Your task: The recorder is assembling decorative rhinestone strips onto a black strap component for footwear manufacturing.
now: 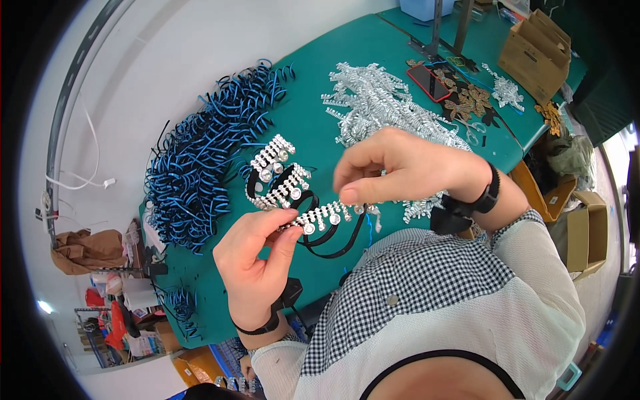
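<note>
A silver rhinestone trim (325, 216) with hanging round stones stretches between my hands on a black band. My left hand (248, 257) is closed, pinching the trim's left end between thumb and fingertips. Just above the trim's right part, my right hand (400, 163) is closed, thumb against curled fingers; what they hold, if anything, is hidden. Black strap loops (337, 253) curve below the trim. More of the rhinestone trim (288, 188) lies coiled on the green table (303, 100), beyond my left hand.
A large heap of blue and black curled strips (207, 157) lies to the left. White-silver curled strips (373, 100) spread beyond my right hand. Farther right are a red-edged phone (429, 83), brown-gold appliqués (470, 100), scissors (475, 132) and a cardboard box (533, 60). A metal post (437, 30) rises at the back.
</note>
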`<state>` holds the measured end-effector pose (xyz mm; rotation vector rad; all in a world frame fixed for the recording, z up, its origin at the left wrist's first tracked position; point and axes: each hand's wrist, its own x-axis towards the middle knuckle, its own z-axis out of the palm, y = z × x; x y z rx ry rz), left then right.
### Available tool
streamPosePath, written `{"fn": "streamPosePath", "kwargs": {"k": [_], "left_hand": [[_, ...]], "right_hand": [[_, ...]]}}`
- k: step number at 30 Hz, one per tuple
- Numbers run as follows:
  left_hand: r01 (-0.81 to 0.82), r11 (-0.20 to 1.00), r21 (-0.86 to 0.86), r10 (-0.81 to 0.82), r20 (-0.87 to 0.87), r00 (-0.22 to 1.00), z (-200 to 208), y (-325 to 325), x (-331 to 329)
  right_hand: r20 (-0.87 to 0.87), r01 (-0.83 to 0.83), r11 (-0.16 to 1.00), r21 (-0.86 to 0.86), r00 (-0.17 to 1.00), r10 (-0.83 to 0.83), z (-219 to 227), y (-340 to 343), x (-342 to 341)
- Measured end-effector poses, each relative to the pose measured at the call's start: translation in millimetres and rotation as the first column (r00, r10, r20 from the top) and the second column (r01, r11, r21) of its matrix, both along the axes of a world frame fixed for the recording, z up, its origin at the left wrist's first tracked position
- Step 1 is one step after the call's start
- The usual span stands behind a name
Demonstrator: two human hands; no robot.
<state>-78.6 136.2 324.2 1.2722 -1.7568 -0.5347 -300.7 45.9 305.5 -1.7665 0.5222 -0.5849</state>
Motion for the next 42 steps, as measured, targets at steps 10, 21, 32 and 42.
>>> {"fn": "streamPosePath", "kwargs": {"k": [10,21,32,42], "left_hand": [[0.045,0.998,-0.040,-0.040,0.133,0.990,4.3,4.0,17.3],[-0.036,0.993,-0.108,0.051,0.145,0.988,3.7,-5.4,17.3],[-0.024,0.984,-0.174,0.037,0.072,0.997,10.6,-5.1,9.8],[-0.001,0.989,-0.149,-0.015,-0.107,0.994,15.3,2.3,14.1]], "right_hand": [[-0.078,-0.086,0.977,-0.197,0.994,0.072,21.1,-7.4,-19.3],[-0.007,0.005,0.545,-0.838,1.000,-0.020,45.4,39.4,-19.5],[0.108,0.075,0.541,-0.838,0.994,0.030,54.6,45.1,-28.2],[0.055,0.142,0.828,-0.543,0.990,-0.134,49.0,11.9,-39.4]]}}
